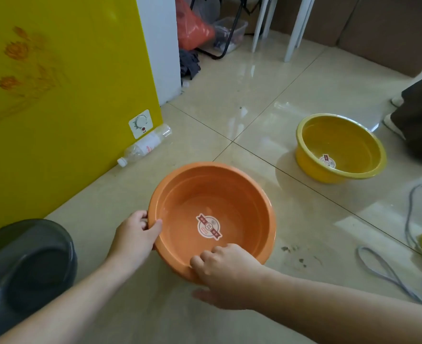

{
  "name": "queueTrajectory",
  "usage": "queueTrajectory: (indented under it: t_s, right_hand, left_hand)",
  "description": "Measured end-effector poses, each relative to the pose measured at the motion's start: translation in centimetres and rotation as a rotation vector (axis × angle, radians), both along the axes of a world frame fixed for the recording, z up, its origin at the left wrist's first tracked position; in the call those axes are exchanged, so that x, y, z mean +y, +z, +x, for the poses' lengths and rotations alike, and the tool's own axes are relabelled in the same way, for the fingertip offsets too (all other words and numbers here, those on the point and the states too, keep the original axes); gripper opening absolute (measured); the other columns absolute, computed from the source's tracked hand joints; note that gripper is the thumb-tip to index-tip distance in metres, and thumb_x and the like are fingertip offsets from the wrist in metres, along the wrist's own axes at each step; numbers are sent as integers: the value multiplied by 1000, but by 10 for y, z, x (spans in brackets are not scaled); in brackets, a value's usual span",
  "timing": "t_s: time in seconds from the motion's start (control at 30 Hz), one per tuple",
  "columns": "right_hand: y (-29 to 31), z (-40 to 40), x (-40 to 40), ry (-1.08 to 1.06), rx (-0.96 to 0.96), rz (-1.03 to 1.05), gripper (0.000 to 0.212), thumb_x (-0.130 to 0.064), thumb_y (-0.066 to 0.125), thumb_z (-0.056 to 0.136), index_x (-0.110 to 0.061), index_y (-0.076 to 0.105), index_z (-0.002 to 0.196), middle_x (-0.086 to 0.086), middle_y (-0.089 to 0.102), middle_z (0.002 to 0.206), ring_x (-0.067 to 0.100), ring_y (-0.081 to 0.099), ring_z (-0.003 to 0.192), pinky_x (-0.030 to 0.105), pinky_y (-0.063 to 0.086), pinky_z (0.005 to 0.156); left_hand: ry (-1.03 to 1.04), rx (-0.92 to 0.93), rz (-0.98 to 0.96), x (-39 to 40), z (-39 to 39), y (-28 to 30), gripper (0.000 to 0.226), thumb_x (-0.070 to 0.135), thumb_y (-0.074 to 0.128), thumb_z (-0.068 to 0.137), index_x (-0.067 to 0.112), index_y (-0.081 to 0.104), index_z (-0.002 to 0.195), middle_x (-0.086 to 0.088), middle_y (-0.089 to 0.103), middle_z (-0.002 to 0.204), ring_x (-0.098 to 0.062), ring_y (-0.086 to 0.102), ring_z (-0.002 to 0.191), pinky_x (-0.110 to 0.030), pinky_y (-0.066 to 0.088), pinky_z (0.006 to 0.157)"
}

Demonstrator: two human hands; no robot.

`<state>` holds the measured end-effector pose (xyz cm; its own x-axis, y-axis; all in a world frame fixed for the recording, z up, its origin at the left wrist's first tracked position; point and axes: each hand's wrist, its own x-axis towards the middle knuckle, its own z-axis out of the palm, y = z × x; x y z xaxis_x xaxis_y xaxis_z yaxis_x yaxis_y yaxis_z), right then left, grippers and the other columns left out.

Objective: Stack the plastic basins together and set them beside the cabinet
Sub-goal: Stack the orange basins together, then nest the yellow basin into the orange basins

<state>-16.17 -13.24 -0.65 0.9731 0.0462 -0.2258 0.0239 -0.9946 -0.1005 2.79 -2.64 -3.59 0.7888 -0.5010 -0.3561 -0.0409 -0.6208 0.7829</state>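
The orange basin [212,219] sits upright on the floor tiles, mouth up, w/ a round sticker in the bottom. It is near the front of the yellow cabinet [56,95], a bit apart from it, not touching.

Both hands hold it. The left hand [133,234] has its grip closed on the left rim: thumb inside over the lip, fingers outside. The right hand [220,266] is closed on the near rim, fingers curled over the lip into the bowl, thumb below on the outer wall. I cannot tell if the basin is lifted or resting on the floor.

The second one, the yellow basin [339,150], stands also upright, well apart, toward the far right of the floor across a tile joint. So from the grip it lies forward and to the right, and the right hand is the nearer one. Basins are round, no long axis, so only the mouths must line up. My guess: the orange one goes over to the yellow, or the opposite, then nest, then the pair comes back beside the cabinet. Stacking is not yet done.

Around: an empty plastic bottle [144,147] lies on its side against the cabinet foot, a dark grey bin [26,269] at near left, grey cables [403,269] at near right. Another person's legs [418,115] stand just beyond the yellow basin.
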Motion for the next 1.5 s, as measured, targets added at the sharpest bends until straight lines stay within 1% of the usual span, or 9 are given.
queueTrajectory:
  t_s: [0.1, 0.33, 0.43, 0.6, 0.73, 0.9, 1.07, 1.3, 1.5]
  right_hand:
    - [15, -7, -27, -70, -163, 116, 49, -60, 43, 93, -13, 57, 101, 8, 65, 85, 30, 61, 71, 38, 50, 58]
    - [-11, -50, -201, -582, -246, -187, 23, -31, 55, 93, -11, 61, 102, 7, 65, 92, 30, 63, 83, 43, 56, 67]
    - [-30, -75, -269, -737, -154, -362, 32, -25, 64, 84, -6, 58, 109, 14, 60, 97, 37, 60, 92, 48, 53, 79]
    - [-68, -84, -338, -1024, -5, -409, 80, -34, 76, 82, -8, 36, 146, 18, 55, 136, 36, 53, 125, 47, 44, 101]
    - [-90, -90, -358, -1203, 16, -289, 50, -3, 58, 86, -8, 49, 135, 14, 64, 121, 33, 64, 99, 40, 47, 77]
    - [-90, -84, -338, -1050, -127, -290, 23, 13, 53, 81, -11, 50, 81, 9, 57, 82, 30, 58, 72, 33, 41, 50]
    - [-23, -52, -289, -792, -359, -244, 14, 3, 63, 83, -5, 61, 95, 15, 67, 93, 37, 64, 78, 41, 56, 53]
    - [67, -17, -115, -226, -496, -126, 24, -3, 79, 73, -11, 59, 86, 5, 57, 77, 27, 54, 62, 40, 50, 48]
    - [32, -15, -33, -7, -397, -75, 19, -10, 51, 90, -16, 58, 74, 1, 55, 65, 21, 49, 50, 33, 45, 40]
  left_hand:
    - [2, -10, 62, 1, -4, -10, 9, 21, 67, 93, 18, 59, 90, -6, 77, 75, -32, 74, 73, -54, 61, 75]
    - [-89, -316, 298, -1, -5, -17, 16, 31, 73, 88, 19, 75, 97, -4, 54, 87, -26, 61, 80, -44, 50, 75]
    - [-89, -175, 337, 0, -4, -30, 44, 32, 74, 87, 25, 66, 130, -6, 66, 102, -26, 67, 89, -44, 51, 80]
    - [-4, -31, 307, -7, -8, -34, 64, 25, 81, 81, 21, 59, 141, -11, 75, 119, -28, 69, 96, -46, 49, 94]
    - [89, 109, 245, -20, -19, -26, 74, 21, 81, 82, 16, 49, 148, -17, 61, 141, -40, 57, 126, -50, 41, 103]
    - [98, 223, 256, -14, -15, -26, 52, 36, 65, 93, 18, 54, 140, -17, 74, 114, -32, 70, 93, -40, 58, 68]
    - [-14, 155, 279, -8, -10, -36, 20, 38, 55, 98, 22, 67, 100, -5, 76, 82, -28, 73, 77, -51, 61, 75]
    - [-147, 186, 216, -5, -10, -9, 16, 43, 49, 101, 31, 57, 95, 0, 71, 92, -18, 69, 78, -29, 53, 63]
    - [-181, 68, 294, 24, 9, -14, 50, 46, 46, 98, 25, 50, 144, -5, 63, 138, -23, 62, 116, -38, 49, 94]
